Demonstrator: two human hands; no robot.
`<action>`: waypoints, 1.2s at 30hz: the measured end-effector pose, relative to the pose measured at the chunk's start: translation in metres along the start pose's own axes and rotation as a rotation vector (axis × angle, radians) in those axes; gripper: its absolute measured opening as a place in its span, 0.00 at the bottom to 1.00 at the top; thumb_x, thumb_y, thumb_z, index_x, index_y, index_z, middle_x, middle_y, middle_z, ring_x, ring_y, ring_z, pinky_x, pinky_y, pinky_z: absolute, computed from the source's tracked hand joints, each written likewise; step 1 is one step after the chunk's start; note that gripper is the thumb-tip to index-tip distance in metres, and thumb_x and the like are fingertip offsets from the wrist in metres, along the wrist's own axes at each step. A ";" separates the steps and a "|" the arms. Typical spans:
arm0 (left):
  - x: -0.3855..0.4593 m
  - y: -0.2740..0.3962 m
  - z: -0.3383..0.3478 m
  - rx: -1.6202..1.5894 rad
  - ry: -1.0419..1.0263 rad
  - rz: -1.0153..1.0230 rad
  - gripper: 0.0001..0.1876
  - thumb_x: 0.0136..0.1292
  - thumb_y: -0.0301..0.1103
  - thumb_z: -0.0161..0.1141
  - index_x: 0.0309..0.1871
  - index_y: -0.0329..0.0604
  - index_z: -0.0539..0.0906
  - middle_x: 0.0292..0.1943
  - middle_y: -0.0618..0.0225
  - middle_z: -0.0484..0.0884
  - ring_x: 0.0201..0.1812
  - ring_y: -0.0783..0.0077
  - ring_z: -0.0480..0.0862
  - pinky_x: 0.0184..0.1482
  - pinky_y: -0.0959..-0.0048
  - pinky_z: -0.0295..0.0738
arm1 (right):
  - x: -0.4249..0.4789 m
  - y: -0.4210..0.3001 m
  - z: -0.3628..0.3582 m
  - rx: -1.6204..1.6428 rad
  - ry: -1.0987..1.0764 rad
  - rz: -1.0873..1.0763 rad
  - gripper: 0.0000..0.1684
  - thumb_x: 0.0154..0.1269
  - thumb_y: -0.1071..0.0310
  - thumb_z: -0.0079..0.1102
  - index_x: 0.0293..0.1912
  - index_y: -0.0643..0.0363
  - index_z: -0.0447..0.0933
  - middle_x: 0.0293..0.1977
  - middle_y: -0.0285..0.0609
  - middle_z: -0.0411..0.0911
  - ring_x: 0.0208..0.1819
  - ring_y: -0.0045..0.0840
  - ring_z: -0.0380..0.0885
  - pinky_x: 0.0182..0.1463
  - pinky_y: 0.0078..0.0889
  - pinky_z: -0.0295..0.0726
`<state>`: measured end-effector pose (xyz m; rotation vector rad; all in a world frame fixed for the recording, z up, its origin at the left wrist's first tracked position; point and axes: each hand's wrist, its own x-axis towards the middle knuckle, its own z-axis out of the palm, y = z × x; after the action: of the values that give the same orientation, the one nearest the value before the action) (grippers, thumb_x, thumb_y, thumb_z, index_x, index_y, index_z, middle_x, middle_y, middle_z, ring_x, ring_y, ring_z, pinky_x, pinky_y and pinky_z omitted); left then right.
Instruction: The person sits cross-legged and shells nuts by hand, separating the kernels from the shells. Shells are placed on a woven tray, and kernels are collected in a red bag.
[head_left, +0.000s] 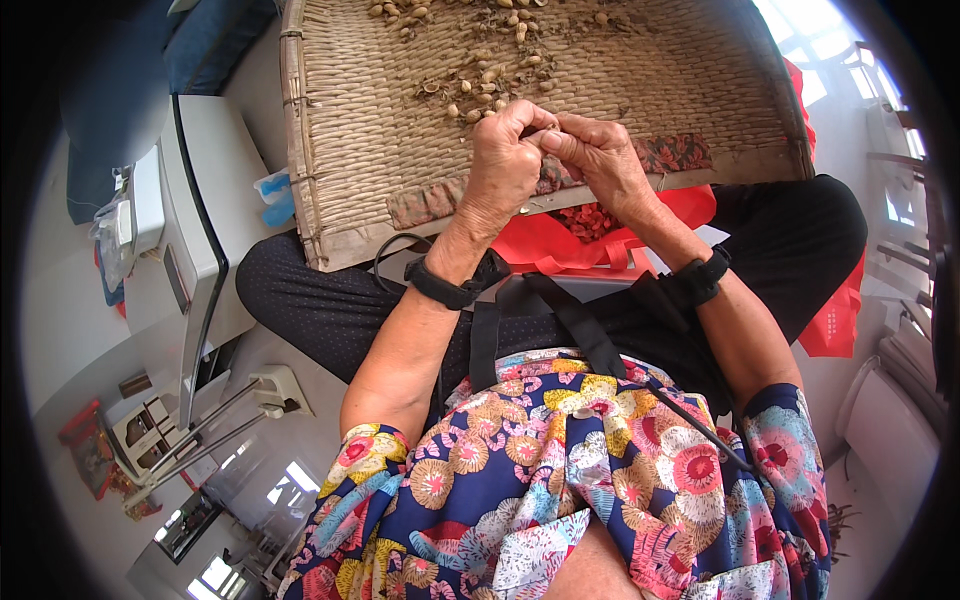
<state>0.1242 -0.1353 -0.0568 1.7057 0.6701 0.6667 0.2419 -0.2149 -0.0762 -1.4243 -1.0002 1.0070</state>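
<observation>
A woven wicker tray (360, 127) rests across my lap, with unshelled peanuts (491, 75) and bits of shell scattered on it. Over its near edge, my left hand (510, 154) and my right hand (604, 154) meet at the fingertips. Between them they pinch a small brown piece (553, 127), mostly hidden by the fingers; it looks like a peanut or part of its shell. A strip of floral cloth (427, 202) lines the near rim below the hands. Both wrists wear black bands.
Under the tray's near rim lies a red bag (525, 240) with red petal-like pieces (589, 221) by it. A white cabinet or table (217, 142) stands at the left, with a blue plastic item (277, 199) beside the tray. Another red bag (836, 315) is at the right.
</observation>
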 end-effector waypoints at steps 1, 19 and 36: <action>0.000 0.001 0.000 -0.035 -0.003 -0.031 0.04 0.57 0.18 0.57 0.34 0.34 0.80 0.25 0.73 0.79 0.25 0.85 0.73 0.25 0.82 0.71 | 0.000 0.000 0.001 0.004 0.010 -0.005 0.16 0.65 0.59 0.58 0.44 0.61 0.80 0.15 0.31 0.66 0.18 0.12 0.63 0.21 0.19 0.63; 0.000 0.012 0.003 -0.215 0.027 -0.154 0.04 0.61 0.25 0.60 0.36 0.32 0.81 0.22 0.71 0.79 0.22 0.84 0.74 0.16 0.85 0.70 | -0.002 -0.009 -0.004 0.414 0.053 0.234 0.19 0.68 0.56 0.49 0.35 0.63 0.79 0.15 0.31 0.68 0.14 0.09 0.57 0.17 0.15 0.54; 0.008 -0.005 -0.004 -0.551 0.038 -0.306 0.08 0.62 0.26 0.60 0.40 0.31 0.81 0.32 0.65 0.83 0.29 0.77 0.81 0.30 0.80 0.80 | 0.006 -0.001 -0.003 0.087 0.237 0.059 0.13 0.67 0.64 0.52 0.34 0.64 0.77 0.18 0.33 0.75 0.22 0.13 0.68 0.26 0.20 0.67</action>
<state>0.1258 -0.1260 -0.0601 1.0605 0.6797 0.5973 0.2469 -0.2097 -0.0754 -1.4687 -0.7371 0.8895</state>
